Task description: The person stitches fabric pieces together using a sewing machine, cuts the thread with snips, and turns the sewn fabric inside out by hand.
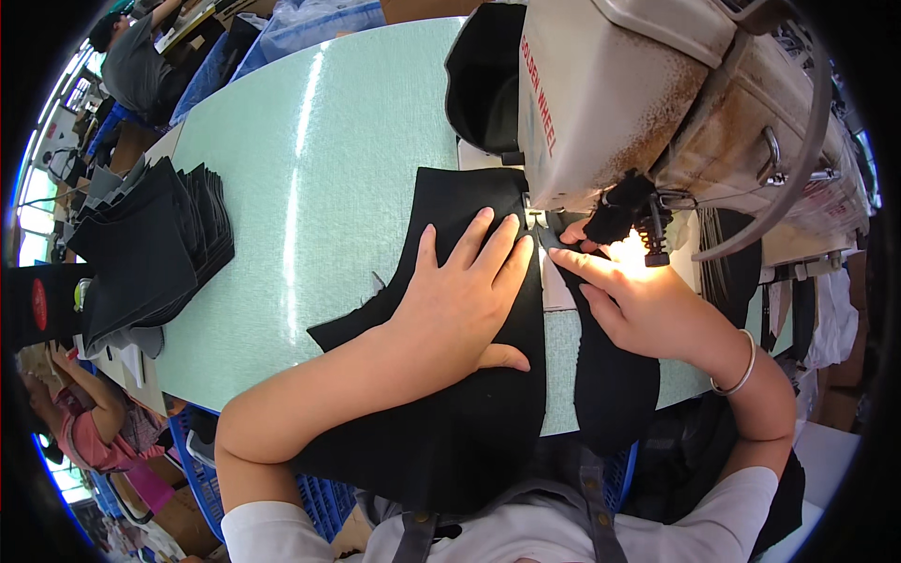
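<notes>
1. The black fabric piece (469,375) lies on the pale green counter (319,169), its top edge under the sewing machine (657,103) at twelve o'clock.
2. My left hand (465,300) lies flat on it, fingers (469,239) spread wide, holding nothing.
3. My right hand (648,305), at three o'clock of the left, presses a narrower black strip (610,385) by the needle, fingers close together.
4. A stack of black pieces (150,244) sits at nine o'clock, well apart.

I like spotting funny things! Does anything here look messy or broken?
The sewing machine has brownish, rust-like stains over its pale body. Otherwise nothing stands out: both hands lie flat on the black fabric, and the stack sits neatly.
</notes>
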Tool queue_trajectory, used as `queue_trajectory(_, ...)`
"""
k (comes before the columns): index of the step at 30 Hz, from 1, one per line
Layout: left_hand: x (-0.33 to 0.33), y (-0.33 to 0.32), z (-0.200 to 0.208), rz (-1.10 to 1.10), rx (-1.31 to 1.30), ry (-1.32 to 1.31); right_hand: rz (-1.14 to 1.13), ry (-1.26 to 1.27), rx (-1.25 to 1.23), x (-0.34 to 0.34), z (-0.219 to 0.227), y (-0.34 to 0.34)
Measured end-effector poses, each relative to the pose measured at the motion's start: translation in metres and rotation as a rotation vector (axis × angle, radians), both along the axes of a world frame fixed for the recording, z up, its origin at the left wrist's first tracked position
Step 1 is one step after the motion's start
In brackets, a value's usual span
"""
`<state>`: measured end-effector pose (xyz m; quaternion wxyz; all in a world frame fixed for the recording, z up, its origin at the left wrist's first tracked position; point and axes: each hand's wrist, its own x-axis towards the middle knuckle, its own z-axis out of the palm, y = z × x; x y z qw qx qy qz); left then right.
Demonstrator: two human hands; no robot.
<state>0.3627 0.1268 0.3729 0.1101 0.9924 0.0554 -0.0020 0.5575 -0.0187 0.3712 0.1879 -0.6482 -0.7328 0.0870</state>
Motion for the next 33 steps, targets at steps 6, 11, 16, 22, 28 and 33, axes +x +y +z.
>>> queue_trajectory(6, 0.001, 0.001, 0.001, 0.018, 0.029, 0.022, -0.063, -0.086, 0.087, -0.011, -0.007, 0.004)
queue_trajectory(11, -0.001, -0.007, 0.004, 0.034, 0.038, 0.048, -0.128, -0.067, 0.167, -0.023, -0.010, 0.006)
queue_trajectory(16, -0.004, -0.017, 0.007, 0.071, 0.051, 0.117, -0.158, -0.080, 0.183, -0.030, -0.012, 0.003)
queue_trajectory(22, -0.005, -0.008, 0.004, 0.048, -0.007, 0.059, -0.156, -0.033, 0.186, -0.027, -0.020, 0.002)
queue_trajectory(28, 0.000, 0.002, 0.003, 0.023, -0.014, 0.046, -0.133, 0.018, 0.188, -0.020, -0.024, 0.007)
queue_trajectory(33, -0.003, -0.014, 0.010, 0.060, -0.024, 0.111, -0.146, -0.010, 0.230, -0.025, -0.021, 0.005)
